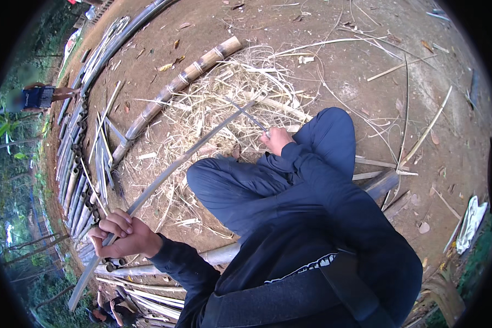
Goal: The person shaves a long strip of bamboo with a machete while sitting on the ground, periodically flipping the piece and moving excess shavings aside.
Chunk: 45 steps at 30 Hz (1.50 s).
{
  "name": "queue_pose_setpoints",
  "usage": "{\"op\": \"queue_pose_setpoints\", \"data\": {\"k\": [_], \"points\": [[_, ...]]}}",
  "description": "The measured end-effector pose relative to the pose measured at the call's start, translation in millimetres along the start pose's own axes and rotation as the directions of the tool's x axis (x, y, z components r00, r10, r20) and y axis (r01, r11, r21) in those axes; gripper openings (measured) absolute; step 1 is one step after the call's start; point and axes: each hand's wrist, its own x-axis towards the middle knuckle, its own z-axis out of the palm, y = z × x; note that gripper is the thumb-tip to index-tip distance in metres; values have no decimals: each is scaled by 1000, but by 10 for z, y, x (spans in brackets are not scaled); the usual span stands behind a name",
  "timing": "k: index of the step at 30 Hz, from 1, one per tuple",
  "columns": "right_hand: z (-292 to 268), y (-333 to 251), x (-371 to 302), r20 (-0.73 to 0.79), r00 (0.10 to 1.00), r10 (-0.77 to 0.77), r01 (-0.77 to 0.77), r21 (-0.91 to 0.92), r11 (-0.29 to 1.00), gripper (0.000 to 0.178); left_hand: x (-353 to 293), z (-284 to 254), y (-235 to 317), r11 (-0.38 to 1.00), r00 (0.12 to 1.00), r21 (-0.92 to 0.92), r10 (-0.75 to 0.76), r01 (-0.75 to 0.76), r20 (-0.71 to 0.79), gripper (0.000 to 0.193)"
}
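Observation:
My left hand (124, 238) is closed around a long, flat bamboo strip (167, 174), which runs slantwise from the lower left up past my knees. In my right hand (279, 141), beside my right knee, is a knife (250, 116) with a narrow dark blade. The blade crosses the strip near its far end; whether the two touch I cannot tell. Beneath them lies a heap of pale bamboo shavings (202, 123), in front of my folded legs.
A thick bamboo pole (181, 81) lies beyond the shavings. Stacked poles (74, 186) line the left side. One person (38, 97) stands at far left, another (113, 312) is at lower left. Loose strips (429, 124) and a white crumpled sheet (470, 225) lie to the right.

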Motion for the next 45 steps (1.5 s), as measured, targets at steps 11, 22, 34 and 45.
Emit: {"op": "queue_pose_setpoints", "data": {"k": [11, 22, 34, 45], "points": [[80, 411, 392, 113, 977, 183, -187, 24, 982, 40, 8, -158, -58, 996, 978, 92, 15, 4, -206, 32], [8, 600, 844, 148, 912, 383, -359, -169, 918, 44, 51, -111, -102, 973, 924, 227, 49, 42, -379, 27], [246, 615, 821, 117, 959, 258, -227, -223, 948, 40, 189, -285, -26, 942, 730, 322, 154, 95, -665, 41], [463, 775, 710, -33, 996, 87, -93, -282, 955, 44, 205, -811, 163, 980, 763, 108, -60, 168, -644, 41]]}}
